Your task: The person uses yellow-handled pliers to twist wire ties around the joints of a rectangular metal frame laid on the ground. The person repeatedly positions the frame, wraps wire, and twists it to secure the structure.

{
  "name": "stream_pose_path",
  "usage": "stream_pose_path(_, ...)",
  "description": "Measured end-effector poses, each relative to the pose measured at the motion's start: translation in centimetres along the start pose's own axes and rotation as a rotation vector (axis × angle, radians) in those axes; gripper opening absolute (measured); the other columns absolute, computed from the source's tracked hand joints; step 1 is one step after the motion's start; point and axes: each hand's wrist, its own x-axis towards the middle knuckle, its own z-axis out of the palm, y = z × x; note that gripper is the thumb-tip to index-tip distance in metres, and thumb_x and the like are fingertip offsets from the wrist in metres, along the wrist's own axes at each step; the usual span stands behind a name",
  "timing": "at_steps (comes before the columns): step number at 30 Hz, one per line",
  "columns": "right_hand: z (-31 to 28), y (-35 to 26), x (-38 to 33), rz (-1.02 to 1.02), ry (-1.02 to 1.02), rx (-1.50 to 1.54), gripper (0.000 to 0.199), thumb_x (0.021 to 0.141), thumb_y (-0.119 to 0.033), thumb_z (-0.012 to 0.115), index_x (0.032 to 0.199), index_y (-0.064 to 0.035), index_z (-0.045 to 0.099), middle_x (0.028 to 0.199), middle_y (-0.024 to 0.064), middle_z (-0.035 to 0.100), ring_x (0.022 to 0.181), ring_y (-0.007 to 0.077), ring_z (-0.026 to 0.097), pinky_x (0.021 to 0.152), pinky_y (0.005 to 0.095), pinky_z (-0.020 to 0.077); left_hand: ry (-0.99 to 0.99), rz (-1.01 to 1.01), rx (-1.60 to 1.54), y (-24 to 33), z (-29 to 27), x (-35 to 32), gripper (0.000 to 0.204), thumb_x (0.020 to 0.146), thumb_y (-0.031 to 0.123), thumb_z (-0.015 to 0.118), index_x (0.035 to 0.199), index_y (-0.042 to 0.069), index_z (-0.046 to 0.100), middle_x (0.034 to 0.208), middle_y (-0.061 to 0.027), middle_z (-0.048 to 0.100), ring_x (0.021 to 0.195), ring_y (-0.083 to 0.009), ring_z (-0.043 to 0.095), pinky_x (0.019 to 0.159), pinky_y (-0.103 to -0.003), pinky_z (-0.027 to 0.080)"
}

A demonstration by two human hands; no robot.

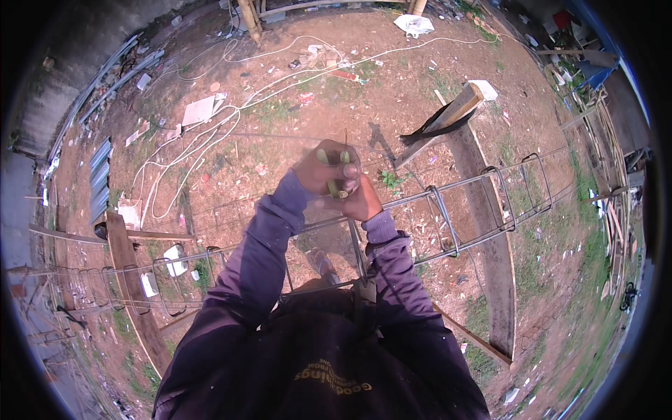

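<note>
My left hand (313,168) and my right hand (362,201) meet in front of me, both with fingers closed. Between them shows a small yellow-green thing (333,187), mostly covered by the fingers, so its kind cannot be made out. A thin dark piece like wire (346,135) sticks up above the fingers. Beneath my hands and forearms a long cage of steel rebar (448,248) runs from left to right. Bent square stirrups (498,199) ring its bars, several at the right and more at the left.
Wooden planks (490,280) stand under the cage at the right, with another plank (131,294) at the left. A post with black material (448,119) leans at upper right. Pale hose or cable (231,115) loops across the dirt ground. Corrugated sheet (100,178) lies at left.
</note>
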Motion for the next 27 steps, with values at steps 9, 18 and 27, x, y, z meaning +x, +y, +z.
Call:
stream_pose_path(9, 4.1, 2.4, 0.2, 0.006, 0.551, -0.081, 0.025, 0.081, -0.014, 0.073, 0.1, 0.0001, 0.066, 0.087, 0.0111, 0.07, 0.083, 0.023, 0.068, 0.069, 0.039, 0.0522, 0.902, 0.213, 0.536, -2.6, 4.8, 2.1, 0.026, 0.085, 0.02, 0.078, 0.076, 0.004, 0.059, 0.068, 0.0009, 0.058, 0.062, -0.0061, 0.054, 0.055, -0.026, 0.044)
stream_pose_path(18, -0.3, 2.5, -0.9, 0.102, 0.157, 0.215, 0.032, 0.08, -0.014, 0.075, 0.106, 0.0009, 0.062, 0.09, 0.0096, 0.069, 0.085, 0.0213, 0.067, 0.073, 0.037, 0.0525, 0.429, 0.139, 0.628, -3.1, 3.6, -1.5, 0.019, 0.083, 0.013, 0.077, 0.075, 0.002, 0.064, 0.066, 0.0001, 0.059, 0.061, -0.0054, 0.052, 0.055, -0.024, 0.041)
stream_pose_path(27, 4.1, 5.3, 0.3, 0.098, 0.513, 0.038, 0.025, 0.079, -0.009, 0.078, 0.099, -0.0003, 0.066, 0.084, 0.0074, 0.07, 0.079, 0.0205, 0.067, 0.069, 0.0361, 0.053, 1.074, 0.407, 0.614, -2.5, 5.5, 0.4, 0.026, 0.077, 0.015, 0.084, 0.08, 0.003, 0.06, 0.067, 0.0033, 0.05, 0.066, -0.0081, 0.05, 0.062, -0.023, 0.042)
